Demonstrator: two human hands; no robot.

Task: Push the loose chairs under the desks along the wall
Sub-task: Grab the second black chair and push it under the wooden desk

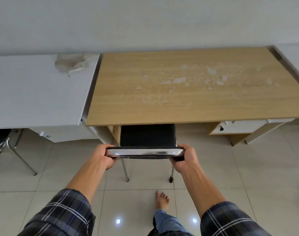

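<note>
The black chair (pixel 147 135), its seat partly beneath the wooden desk (pixel 179 87), is gripped at the chrome backrest rail (pixel 145 152) by the left hand (pixel 103 156) and right hand (pixel 184 158), so a straight forward push is judged next.
</note>
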